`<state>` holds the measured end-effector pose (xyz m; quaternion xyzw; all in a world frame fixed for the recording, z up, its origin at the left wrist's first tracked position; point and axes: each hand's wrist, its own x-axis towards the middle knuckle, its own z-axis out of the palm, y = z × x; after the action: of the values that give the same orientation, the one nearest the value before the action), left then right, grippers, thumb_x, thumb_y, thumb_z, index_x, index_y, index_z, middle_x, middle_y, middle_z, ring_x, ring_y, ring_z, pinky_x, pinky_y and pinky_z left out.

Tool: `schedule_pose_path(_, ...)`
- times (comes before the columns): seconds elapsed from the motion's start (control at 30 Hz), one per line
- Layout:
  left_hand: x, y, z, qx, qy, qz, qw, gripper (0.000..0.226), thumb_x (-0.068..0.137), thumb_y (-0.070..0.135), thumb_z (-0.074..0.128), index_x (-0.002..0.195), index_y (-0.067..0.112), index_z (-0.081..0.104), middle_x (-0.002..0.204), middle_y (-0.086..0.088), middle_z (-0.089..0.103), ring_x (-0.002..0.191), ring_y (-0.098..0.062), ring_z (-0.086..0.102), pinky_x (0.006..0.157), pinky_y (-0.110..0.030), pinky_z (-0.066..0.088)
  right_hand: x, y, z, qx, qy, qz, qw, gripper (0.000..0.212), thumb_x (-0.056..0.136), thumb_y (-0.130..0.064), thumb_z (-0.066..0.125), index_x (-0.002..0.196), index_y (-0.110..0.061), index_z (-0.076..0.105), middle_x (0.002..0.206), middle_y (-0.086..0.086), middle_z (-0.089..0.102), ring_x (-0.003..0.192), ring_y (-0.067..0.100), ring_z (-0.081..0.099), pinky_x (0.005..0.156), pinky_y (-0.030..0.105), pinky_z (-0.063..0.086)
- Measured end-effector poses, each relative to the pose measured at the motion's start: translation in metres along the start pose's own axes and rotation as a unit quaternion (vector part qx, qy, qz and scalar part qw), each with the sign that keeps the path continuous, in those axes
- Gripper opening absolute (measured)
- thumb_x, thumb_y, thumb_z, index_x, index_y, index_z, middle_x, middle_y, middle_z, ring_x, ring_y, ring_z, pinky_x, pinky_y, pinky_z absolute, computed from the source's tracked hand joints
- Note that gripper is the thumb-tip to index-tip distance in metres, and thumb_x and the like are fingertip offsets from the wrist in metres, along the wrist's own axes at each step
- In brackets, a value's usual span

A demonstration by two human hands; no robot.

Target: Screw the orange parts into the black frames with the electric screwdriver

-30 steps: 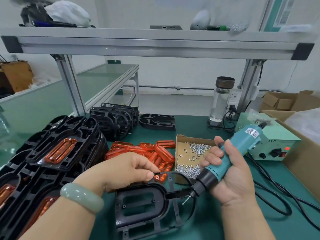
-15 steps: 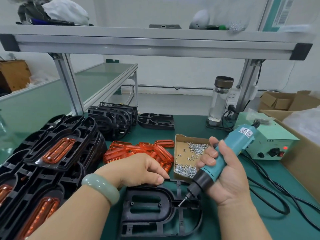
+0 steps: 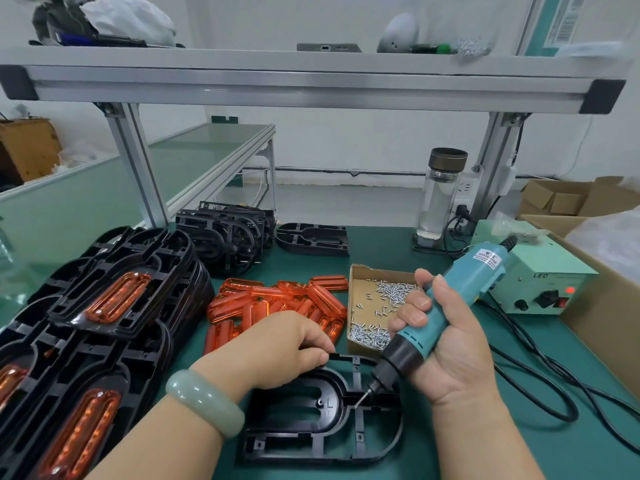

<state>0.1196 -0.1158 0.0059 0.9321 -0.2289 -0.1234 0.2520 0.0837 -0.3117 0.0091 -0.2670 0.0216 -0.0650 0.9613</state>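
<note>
The person's right hand point(image 3: 446, 344) is wrapped round the teal body of the electric screwdriver point(image 3: 460, 292). The palm faces left, the four fingers are curled over the front of the handle and the thumb lies along its upper side. The tool is tilted: its cable end points up and to the right, and its black nose points down and to the left. The thin bit reaches the black frame point(image 3: 322, 420), at the raised wall of the inner oval; whether the tip touches the plastic cannot be told.

This frame lies flat on the green table point(image 3: 519, 445), just in front of the person and between the two forearms. The left hand point(image 3: 284, 348) comes in from the lower left with its back turned upward. Its fingers are curled under, and the thumb closes with them on the far rim of the frame. On this wrist sits a pale green bracelet point(image 3: 204, 403).

The loose orange parts point(image 3: 277, 303) lie in a heap just behind the left hand. Beside them on the right is an open cardboard box of screws point(image 3: 377, 306). At the left is a stack of frames with orange parts already in them point(image 3: 114, 299), and empty frames point(image 3: 225, 233) stand further back. The screwdriver's cable runs to a pale green power unit point(image 3: 540, 282) on the right.
</note>
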Motion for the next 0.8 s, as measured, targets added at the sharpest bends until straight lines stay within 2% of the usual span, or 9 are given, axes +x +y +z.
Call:
schedule_pose_path(0.13, -0.006, -0.004, 0.011, 0.015, 0.071, 0.020, 0.997, 0.019, 0.088, 0.034, 0.062, 0.105, 0.036, 0.069, 0.099, 0.024, 0.066, 0.083, 0.012, 0.053, 0.073, 0.002, 0.033, 0.001, 0.001, -0.001, -0.002, -0.001, -0.004, 1.000, 0.018, 0.080, -0.026, 0.059, 0.096, -0.016, 0.058, 0.060, -0.006, 0.044, 0.042, 0.005, 0.042, 0.046, 0.021, 0.044)
schedule_pose_path(0.23, -0.013, -0.003, 0.013, 0.014, 0.097, 0.028, 0.995, 0.026, 0.086, 0.040, 0.063, 0.112, 0.035, 0.066, 0.108, 0.022, 0.065, 0.094, 0.011, 0.053, 0.085, -0.004, 0.039, 0.001, 0.001, -0.002, 0.000, -0.001, -0.004, 1.000, 0.019, 0.080, -0.026, 0.059, 0.096, -0.016, 0.058, 0.060, -0.006, 0.044, 0.042, 0.005, 0.043, 0.046, 0.021, 0.044)
schedule_pose_path(0.33, -0.026, -0.001, 0.014, 0.013, 0.057, 0.032, 0.998, 0.065, 0.068, 0.063, 0.066, 0.127, 0.037, 0.054, 0.125, 0.025, 0.053, 0.115, 0.007, 0.046, 0.102, -0.016, 0.035, 0.001, 0.000, -0.002, 0.002, -0.001, -0.007, 1.000, 0.018, 0.080, -0.026, 0.059, 0.096, -0.016, 0.057, 0.060, -0.006, 0.044, 0.042, 0.005, 0.042, 0.046, 0.021, 0.044)
schedule_pose_path(0.4, -0.035, 0.002, 0.018, 0.048, 0.009, 0.028, 0.998, 0.098, 0.050, 0.076, 0.063, 0.138, 0.038, 0.040, 0.138, 0.025, 0.039, 0.129, 0.002, 0.032, 0.111, -0.023, 0.028, 0.001, 0.000, -0.002, 0.004, -0.001, -0.008, 1.000, 0.018, 0.080, -0.026, 0.059, 0.095, -0.016, 0.058, 0.059, -0.006, 0.044, 0.042, 0.004, 0.042, 0.046, 0.020, 0.043)
schedule_pose_path(0.47, -0.040, 0.005, 0.025, 0.100, -0.008, 0.026, 0.995, 0.115, 0.045, 0.080, 0.062, 0.145, 0.037, 0.026, 0.148, 0.022, 0.022, 0.137, -0.001, 0.015, 0.116, -0.030, 0.017, 0.001, 0.000, -0.002, 0.004, -0.001, -0.012, 1.000, 0.018, 0.080, -0.026, 0.059, 0.095, -0.017, 0.058, 0.059, -0.007, 0.044, 0.042, 0.004, 0.042, 0.046, 0.020, 0.044)
schedule_pose_path(0.6, -0.043, 0.009, 0.036, 0.115, 0.022, 0.033, 0.993, 0.112, 0.052, 0.076, 0.064, 0.147, 0.038, 0.018, 0.151, 0.020, 0.015, 0.140, -0.006, 0.007, 0.118, -0.034, 0.013, 0.000, 0.001, -0.002, -0.004, -0.003, -0.016, 1.000, 0.019, 0.079, -0.026, 0.059, 0.096, -0.016, 0.057, 0.059, -0.006, 0.044, 0.042, 0.005, 0.042, 0.046, 0.020, 0.044)
schedule_pose_path(0.7, -0.044, 0.007, 0.031, 0.043, 0.027, 0.028, 0.998, 0.108, 0.052, 0.079, 0.061, 0.145, 0.045, 0.016, 0.142, 0.030, 0.017, 0.136, 0.004, 0.007, 0.114, -0.025, 0.011, 0.000, 0.002, -0.003, -0.006, -0.002, -0.013, 1.000, 0.019, 0.079, -0.026, 0.059, 0.096, -0.017, 0.057, 0.059, -0.007, 0.044, 0.042, 0.005, 0.042, 0.045, 0.020, 0.044)
schedule_pose_path(0.73, -0.042, 0.004, 0.027, 0.013, 0.060, 0.022, 0.998, 0.100, 0.058, 0.076, 0.060, 0.144, 0.044, 0.021, 0.140, 0.031, 0.022, 0.135, 0.004, 0.011, 0.112, -0.021, 0.013, 0.000, 0.002, -0.003, -0.006, -0.002, -0.011, 1.000, 0.019, 0.079, -0.026, 0.060, 0.096, -0.017, 0.057, 0.059, -0.007, 0.043, 0.042, 0.005, 0.042, 0.045, 0.020, 0.044)
schedule_pose_path(0.8, -0.035, -0.003, 0.020, 0.003, 0.186, -0.010, 0.983, 0.075, 0.075, 0.059, 0.062, 0.141, 0.036, 0.036, 0.142, 0.020, 0.037, 0.133, -0.003, 0.027, 0.111, -0.021, 0.020, 0.000, 0.003, -0.003, -0.009, -0.001, -0.010, 1.000, 0.019, 0.079, -0.026, 0.060, 0.096, -0.017, 0.058, 0.059, -0.006, 0.044, 0.042, 0.005, 0.042, 0.045, 0.021, 0.044)
